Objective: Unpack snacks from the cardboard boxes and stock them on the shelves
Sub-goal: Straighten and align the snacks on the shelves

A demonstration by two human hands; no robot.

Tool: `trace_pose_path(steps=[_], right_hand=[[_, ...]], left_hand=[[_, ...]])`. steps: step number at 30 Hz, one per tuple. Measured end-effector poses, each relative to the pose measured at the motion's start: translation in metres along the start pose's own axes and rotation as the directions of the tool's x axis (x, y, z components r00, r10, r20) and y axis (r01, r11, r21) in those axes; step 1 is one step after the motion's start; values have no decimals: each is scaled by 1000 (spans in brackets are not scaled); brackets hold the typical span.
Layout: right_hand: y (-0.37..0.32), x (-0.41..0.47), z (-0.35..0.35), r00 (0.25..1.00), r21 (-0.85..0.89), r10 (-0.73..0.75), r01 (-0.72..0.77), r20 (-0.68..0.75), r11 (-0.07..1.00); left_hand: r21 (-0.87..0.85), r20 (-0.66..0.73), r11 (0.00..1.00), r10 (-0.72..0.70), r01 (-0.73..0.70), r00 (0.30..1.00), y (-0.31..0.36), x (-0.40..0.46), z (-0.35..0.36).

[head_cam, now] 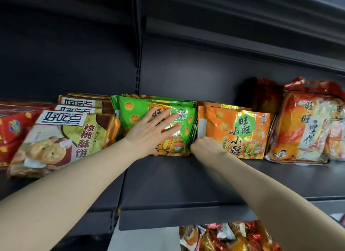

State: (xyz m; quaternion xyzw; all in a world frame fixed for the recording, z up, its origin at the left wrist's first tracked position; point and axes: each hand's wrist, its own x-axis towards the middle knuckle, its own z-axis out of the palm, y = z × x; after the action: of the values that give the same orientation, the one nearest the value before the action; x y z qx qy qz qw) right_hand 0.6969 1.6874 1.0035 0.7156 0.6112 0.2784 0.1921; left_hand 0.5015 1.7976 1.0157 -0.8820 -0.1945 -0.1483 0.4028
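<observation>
Two bare forearms, no sleeves; hands ungloved, no rings, no watch.

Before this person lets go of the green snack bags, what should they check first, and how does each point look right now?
1. Green bags standing upright in a row: ok.
2. Left hand flat against the front green bag, steadying it: ok.
3. Right hand has a firm grip at the row's lower right corner: cannot tell, fingers hidden.
4. Orange bags beside them upright: ok.
5. Gap between green and orange rows closed: ok, they touch.
6. Bare shelf in front: ok.
</observation>
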Motion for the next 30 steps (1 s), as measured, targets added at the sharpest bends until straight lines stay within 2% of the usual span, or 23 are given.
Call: trace_pose_path(steps=[2,4,6,8,9,10,12,14,18,21,24,27,30], right_hand=[[-2,-2,0,999,-8,5,-5,50,1000],[-5,-3,1,1000,25,9,-9,9,1000],[-5,-8,1,981,96,15,3,-192,995],[-6,-9,1,925,174,18,52,-380,983],[-6,-8,2,904,200,14,79,-428,977],[-7,-6,1,913,232,10,93,-408,968],[-6,0,-1,966,277,26,48,-258,960],[0,6,-4,987,244,31,8,-158,970],[5,9,-14,999,168,15,-8,-40,986],[-5,-1,-23,991,119,131,-128,-18,985],[-19,-16,-35,950,-19,290,-294,-118,956],[-39,-26,-51,864,106,383,-369,-326,923],[-75,-25,-78,787,260,381,-286,-486,922]], left_hand=[[-15,8,1000,-18,18,1000,3,-1,0],[-22,10,999,-26,27,1000,3,-1,1],[-21,22,999,-29,29,999,3,0,-1],[-20,35,999,-38,39,999,4,1,-2],[-16,38,999,-43,43,998,5,1,-3],[-12,41,999,-45,46,998,5,2,-3],[-13,48,999,-49,50,998,7,2,-2],[-22,55,998,-53,54,997,7,3,-2],[-20,72,999,-46,48,996,1,-1,-11],[-16,32,997,-71,71,997,-7,-15,-16],[-42,3,995,-93,93,996,-22,-37,-20],[-95,-83,989,-121,113,989,-43,-61,-24],[-223,-102,961,-189,162,977,-68,-90,-26]])
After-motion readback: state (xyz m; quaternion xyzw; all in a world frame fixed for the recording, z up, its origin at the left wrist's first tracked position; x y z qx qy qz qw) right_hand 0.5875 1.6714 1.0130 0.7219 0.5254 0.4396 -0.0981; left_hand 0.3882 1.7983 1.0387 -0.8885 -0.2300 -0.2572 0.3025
